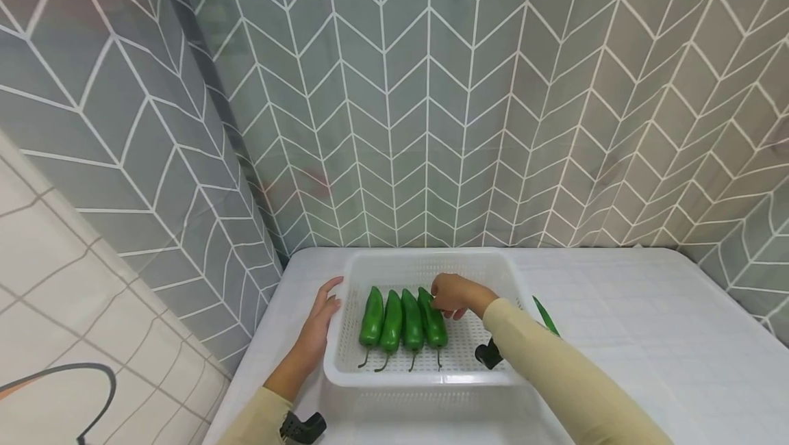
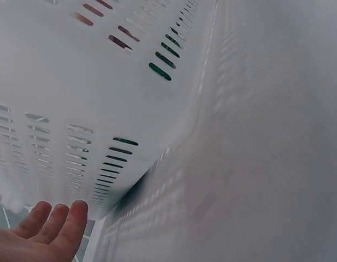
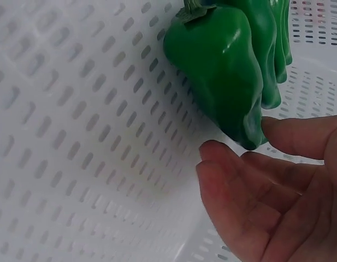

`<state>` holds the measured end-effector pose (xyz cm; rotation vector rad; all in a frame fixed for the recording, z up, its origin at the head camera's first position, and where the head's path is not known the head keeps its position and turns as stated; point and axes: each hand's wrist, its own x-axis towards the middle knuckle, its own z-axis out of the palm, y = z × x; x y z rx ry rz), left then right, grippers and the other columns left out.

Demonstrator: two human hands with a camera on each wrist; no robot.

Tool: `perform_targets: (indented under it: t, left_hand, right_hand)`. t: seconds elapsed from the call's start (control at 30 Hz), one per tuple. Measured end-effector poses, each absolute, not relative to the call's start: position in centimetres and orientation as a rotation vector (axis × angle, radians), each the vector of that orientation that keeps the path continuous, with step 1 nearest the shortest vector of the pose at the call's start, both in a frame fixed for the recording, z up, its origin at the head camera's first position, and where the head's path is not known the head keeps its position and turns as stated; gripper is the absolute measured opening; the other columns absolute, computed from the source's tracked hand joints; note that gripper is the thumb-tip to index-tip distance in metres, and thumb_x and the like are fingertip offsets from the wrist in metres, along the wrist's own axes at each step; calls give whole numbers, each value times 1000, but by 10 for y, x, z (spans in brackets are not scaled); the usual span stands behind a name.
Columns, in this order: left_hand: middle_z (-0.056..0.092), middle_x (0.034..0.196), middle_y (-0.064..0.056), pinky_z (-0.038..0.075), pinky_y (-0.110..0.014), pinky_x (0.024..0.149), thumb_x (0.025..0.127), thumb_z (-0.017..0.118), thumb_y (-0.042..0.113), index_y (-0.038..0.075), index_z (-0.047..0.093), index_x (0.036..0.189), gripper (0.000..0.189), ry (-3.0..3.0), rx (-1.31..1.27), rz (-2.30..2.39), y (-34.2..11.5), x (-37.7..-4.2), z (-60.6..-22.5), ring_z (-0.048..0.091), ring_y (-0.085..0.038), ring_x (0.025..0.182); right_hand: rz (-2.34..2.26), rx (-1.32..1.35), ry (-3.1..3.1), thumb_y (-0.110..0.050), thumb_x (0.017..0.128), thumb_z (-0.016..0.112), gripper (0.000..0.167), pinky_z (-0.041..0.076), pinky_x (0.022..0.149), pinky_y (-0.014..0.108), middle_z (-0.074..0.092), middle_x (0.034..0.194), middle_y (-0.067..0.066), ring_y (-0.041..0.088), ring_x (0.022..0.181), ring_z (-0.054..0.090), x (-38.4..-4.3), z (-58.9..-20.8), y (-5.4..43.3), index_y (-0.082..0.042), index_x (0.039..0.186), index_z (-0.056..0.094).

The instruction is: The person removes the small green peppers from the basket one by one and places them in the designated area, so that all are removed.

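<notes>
Several green peppers [image 1: 411, 322] lie side by side in a white perforated plastic basket [image 1: 425, 379], stems toward the near side. My right hand [image 1: 456, 294] is inside the basket at the far tip of the rightmost pepper [image 3: 223, 71]. In the right wrist view its thumb [image 3: 299, 136] touches that tip, while the other fingers are loosely bent below, apart from the pepper. Along the basket's left outer side is my left hand [image 1: 316, 325], fingers extended near the rim. The left wrist view shows those fingers [image 2: 70, 232] beside the perforated wall, not gripping it.
The basket stands on a table with a white cloth [image 1: 629, 322]. Right of it lies a slim, pointed green thing [image 1: 545, 316], partly hidden by my right sleeve. A grey patterned curtain [image 1: 407, 103] hangs behind the table, and a dark curved cable [image 1: 111, 390] is at the lower left.
</notes>
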<state>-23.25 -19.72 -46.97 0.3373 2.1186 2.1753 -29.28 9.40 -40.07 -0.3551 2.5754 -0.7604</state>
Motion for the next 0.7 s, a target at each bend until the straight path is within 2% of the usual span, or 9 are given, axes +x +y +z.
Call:
perform_targets:
  t: [0.2, 0.7]
  left_hand:
    - [34, 157, -16, 41, -47, 110, 110, 29, 25, 25, 22, 157, 48, 2129, 331, 2174, -199, -233, -472, 38, -39, 143]
    - [34, 157, -16, 41, -49, 110, 111, 28, 25, 26, 22, 157, 46, 2138, 339, 2165, -199, -233, -472, 39, -40, 142]
  right_hand:
    - [-728, -359, 2561, -3, 95, 63, 18, 60, 60, 35, 66, 81, 10, 21, 71, 68, -293, -403, 93, 7, 110, 67]
    - [-772, -350, 2542, -2, 97, 61, 12, 61, 62, 38, 67, 77, 10, 25, 72, 70, -294, -407, 92, 6, 105, 67]
